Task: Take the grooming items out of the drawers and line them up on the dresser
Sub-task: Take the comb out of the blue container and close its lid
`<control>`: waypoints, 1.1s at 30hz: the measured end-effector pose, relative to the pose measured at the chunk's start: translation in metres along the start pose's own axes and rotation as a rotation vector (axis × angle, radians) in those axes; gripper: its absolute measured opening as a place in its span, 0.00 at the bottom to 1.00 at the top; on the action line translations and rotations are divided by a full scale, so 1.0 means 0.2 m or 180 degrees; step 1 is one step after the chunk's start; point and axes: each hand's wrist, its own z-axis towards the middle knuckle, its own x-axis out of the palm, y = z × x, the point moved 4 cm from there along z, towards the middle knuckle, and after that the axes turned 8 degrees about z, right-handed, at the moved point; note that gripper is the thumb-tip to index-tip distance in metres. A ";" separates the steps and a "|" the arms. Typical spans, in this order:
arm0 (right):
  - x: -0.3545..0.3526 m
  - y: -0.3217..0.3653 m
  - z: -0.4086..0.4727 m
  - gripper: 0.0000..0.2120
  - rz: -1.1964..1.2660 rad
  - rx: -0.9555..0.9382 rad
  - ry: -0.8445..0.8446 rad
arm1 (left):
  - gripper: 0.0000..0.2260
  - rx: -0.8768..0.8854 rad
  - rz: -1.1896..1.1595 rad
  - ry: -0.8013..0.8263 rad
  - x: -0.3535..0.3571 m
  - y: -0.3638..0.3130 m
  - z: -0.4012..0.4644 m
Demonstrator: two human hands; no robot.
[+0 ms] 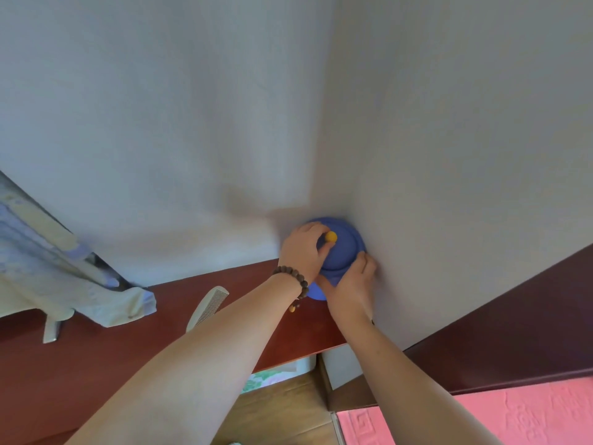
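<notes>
Fingers (321, 234) of the left hand (303, 248) curl closed over the top of the blue round item (348, 248) beside its yellow knob (331, 236), while the right hand (348, 289) clasps its lower front edge. Both hands likely steady it upright as it is set into the corner where the two walls meet, at the back of the tabletop (244, 303). A pale comb (208, 306) already lies flat nearer the front, well apart to the left.
</notes>
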 end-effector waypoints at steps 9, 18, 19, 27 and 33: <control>0.00 0.00 0.01 0.49 0.0024 0.0039 0.0092 | 0.14 -0.0043 0.0178 -0.0037 0.03 -0.01 0.00; -0.03 -0.03 -0.08 0.45 0.0372 -0.0086 0.0193 | 0.22 -0.0164 0.0403 0.0033 -0.11 0.05 -0.13; -0.04 -0.03 -0.11 0.42 0.0373 -0.0210 0.0054 | 0.23 -0.0258 0.0429 -0.0077 -0.15 0.08 -0.18; 0.31 0.12 -0.44 0.18 0.0084 -0.1665 0.1029 | 0.19 -0.1176 0.1064 -0.0505 -0.44 0.56 -0.83; 0.71 0.28 -0.59 0.20 -0.0726 -0.1946 0.2805 | 0.18 -0.1788 0.1304 -0.0661 -0.62 0.84 -1.22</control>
